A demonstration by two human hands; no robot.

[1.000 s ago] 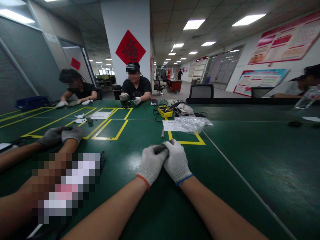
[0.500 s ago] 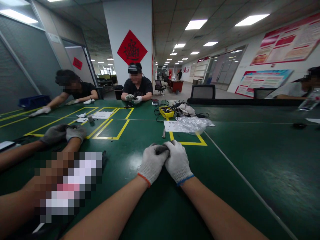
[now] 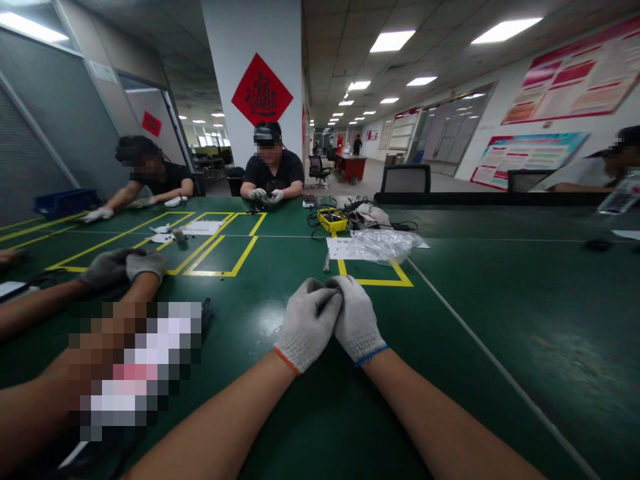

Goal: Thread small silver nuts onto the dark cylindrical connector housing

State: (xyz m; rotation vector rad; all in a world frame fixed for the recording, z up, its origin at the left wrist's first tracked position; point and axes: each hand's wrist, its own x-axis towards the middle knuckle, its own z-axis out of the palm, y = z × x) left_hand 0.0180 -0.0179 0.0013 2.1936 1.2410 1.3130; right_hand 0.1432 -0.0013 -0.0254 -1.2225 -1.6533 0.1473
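Observation:
Both of my hands wear white knit gloves and rest together on the green table (image 3: 475, 373), in front of me. My left hand (image 3: 305, 325) has an orange cuff and my right hand (image 3: 357, 321) a blue cuff. Their fingers are curled and pressed against each other over a small dark thing that is mostly hidden between them. I cannot make out what it is.
A co-worker's grey-gloved hands (image 3: 125, 265) rest on the table at the left. Beyond my hands lie a clear plastic bag (image 3: 383, 245), a small metal tool (image 3: 327, 263), a yellow box (image 3: 332, 222) with cables, and yellow tape outlines (image 3: 220, 257). Other people sit across the table.
My hands have stayed together in the same place; the fingers have closed a little tighter and the dark thing shows less. The person at the far left has drawn an arm back.

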